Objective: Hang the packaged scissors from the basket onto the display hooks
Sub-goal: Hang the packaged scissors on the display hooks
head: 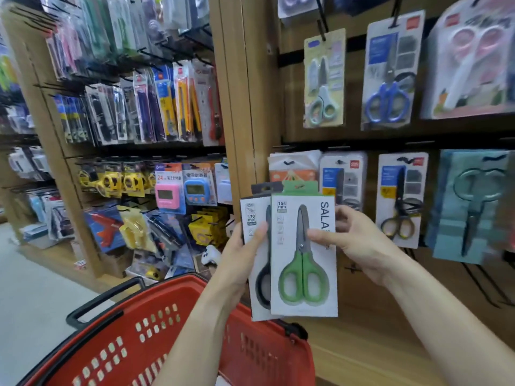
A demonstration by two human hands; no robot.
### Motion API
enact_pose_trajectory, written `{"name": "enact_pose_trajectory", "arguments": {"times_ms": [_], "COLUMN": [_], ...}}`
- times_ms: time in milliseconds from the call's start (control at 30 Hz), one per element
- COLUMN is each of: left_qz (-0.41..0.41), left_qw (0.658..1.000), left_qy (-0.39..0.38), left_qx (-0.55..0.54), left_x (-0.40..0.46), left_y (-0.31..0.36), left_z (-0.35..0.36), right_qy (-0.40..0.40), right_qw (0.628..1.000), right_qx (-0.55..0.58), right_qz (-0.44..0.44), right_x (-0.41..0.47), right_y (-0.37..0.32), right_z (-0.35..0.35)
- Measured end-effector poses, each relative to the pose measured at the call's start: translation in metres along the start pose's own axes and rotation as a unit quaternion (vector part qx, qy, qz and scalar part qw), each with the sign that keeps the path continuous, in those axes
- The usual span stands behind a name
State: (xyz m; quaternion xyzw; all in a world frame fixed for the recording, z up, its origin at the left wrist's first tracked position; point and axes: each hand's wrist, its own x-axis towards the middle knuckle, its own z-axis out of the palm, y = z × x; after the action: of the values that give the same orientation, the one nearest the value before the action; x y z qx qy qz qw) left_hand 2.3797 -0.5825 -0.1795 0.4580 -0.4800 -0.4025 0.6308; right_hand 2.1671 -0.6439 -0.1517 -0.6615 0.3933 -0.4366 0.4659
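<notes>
We record a white card (pixel 304 254) carrying scissors with green handles and a green hanging tab. Behind it, a second white card (pixel 255 246) bears black-handled scissors and a dark grey tab. The basket (pixel 156 332) below is red with black handles and rim. The shelving panel (pixel 245 107) is light brown wood with black rails. On the hooks we note scissors with blue handles (pixel 388 101), a pale green pair (pixel 323 107), a pink and white pair (pixel 473 51) and a black and yellow pair (pixel 398 224). At right hangs a teal pack (pixel 471 204), blurred; its scissors appear dark. Further left we see a pink timer (pixel 166 195) and a blue timer (pixel 196 190).
</notes>
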Motion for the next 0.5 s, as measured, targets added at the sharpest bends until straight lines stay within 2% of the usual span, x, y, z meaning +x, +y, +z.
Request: {"name": "enact_pose_trajectory", "arguments": {"times_ms": [100, 200, 333, 433, 500], "left_qz": [0.002, 0.008, 0.011, 0.016, 0.020], "left_qw": [0.999, 0.997, 0.994, 0.994, 0.993], "left_qy": [0.030, 0.067, 0.105, 0.108, 0.107], "left_qx": [0.012, 0.033, 0.026, 0.029, 0.038], "left_x": [0.003, 0.007, 0.010, 0.009, 0.009], "left_y": [-0.003, -0.004, -0.008, -0.013, -0.019], "left_z": [-0.003, -0.014, -0.029, -0.034, -0.035], "right_qy": [-0.019, -0.055, -0.115, -0.142, -0.141], "right_qw": [0.999, 0.992, 0.960, 0.920, 0.905], "right_qx": [-0.027, -0.112, -0.254, -0.364, -0.398], "right_qz": [-0.016, -0.036, 0.015, 0.024, 0.041], "right_x": [-0.004, -0.011, -0.007, 0.000, 0.003], "right_y": [0.000, -0.001, 0.022, 0.051, 0.074], "right_z": [-0.024, -0.047, -0.059, -0.045, -0.030]}}
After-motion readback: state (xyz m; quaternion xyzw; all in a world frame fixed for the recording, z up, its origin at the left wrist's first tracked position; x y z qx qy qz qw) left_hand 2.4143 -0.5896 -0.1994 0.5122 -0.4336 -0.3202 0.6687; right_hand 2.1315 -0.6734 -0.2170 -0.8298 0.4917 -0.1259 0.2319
